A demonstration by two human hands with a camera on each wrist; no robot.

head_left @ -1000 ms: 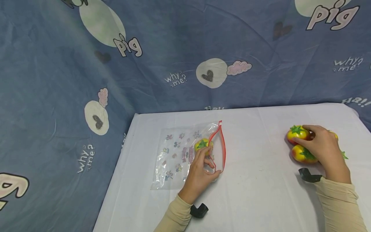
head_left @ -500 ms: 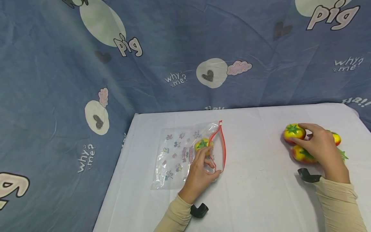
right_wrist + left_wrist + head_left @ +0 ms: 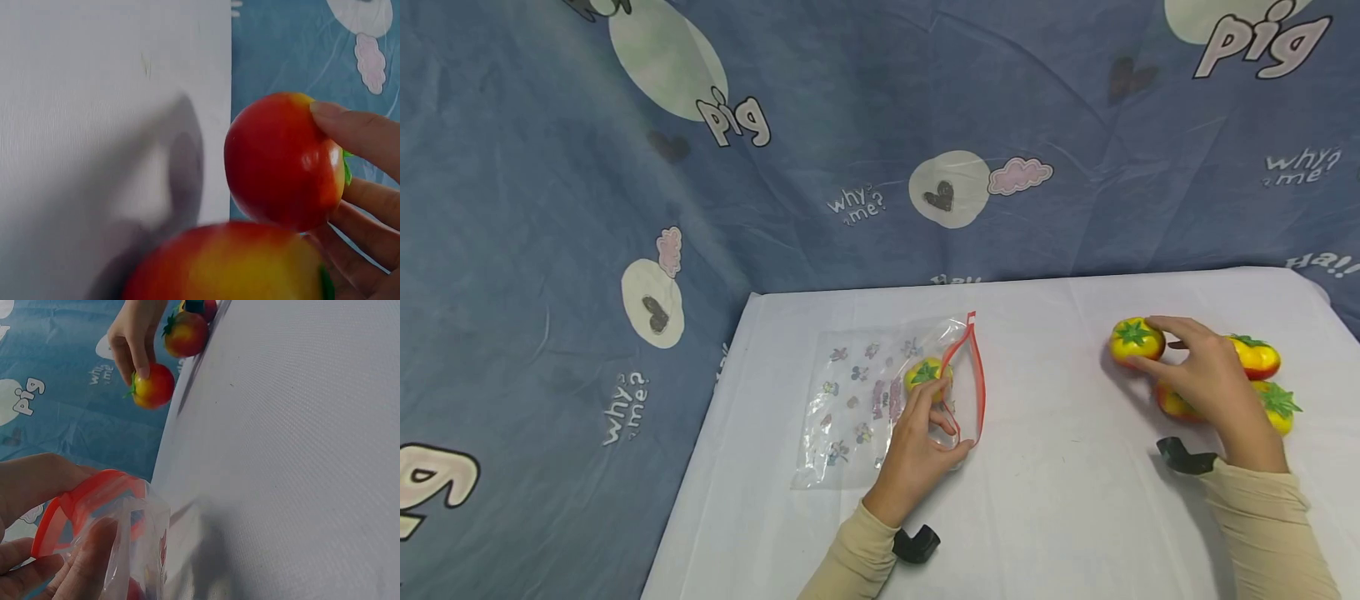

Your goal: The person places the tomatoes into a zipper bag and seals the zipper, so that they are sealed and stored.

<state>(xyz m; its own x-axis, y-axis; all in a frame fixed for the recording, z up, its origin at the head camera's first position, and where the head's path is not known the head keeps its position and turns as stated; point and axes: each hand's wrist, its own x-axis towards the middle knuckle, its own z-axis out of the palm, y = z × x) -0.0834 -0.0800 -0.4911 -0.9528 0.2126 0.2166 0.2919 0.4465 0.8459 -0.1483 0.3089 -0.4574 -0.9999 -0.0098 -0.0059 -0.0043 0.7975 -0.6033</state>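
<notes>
My right hand (image 3: 1210, 383) grips a red-and-yellow toy tomato (image 3: 1137, 340) with a green star-shaped top, thumb on one side and fingers on the other. The right wrist view shows this held tomato (image 3: 284, 159) raised above the table, its red underside toward the camera. On the left, a clear printed zip bag (image 3: 842, 408) lies flat. My left hand (image 3: 917, 450) holds its red-edged mouth (image 3: 94, 494) apart, thumb and fingers at the rim. Inside the bag, near the mouth, is another toy tomato (image 3: 925, 371), partly covered by my fingers.
Beside and beneath my right hand lie several more toy fruits, among them a yellow-and-red one (image 3: 1258, 360), one with a spiky green top (image 3: 1279, 407) and a partly hidden one (image 3: 1176, 402). A white cloth (image 3: 1045, 500) covers the table; a blue printed curtain (image 3: 820, 100) hangs behind.
My right hand has lifted the toy tomato from the group and moved it left, uncovering more of the fruits behind. The left hand and bag have stayed in place.
</notes>
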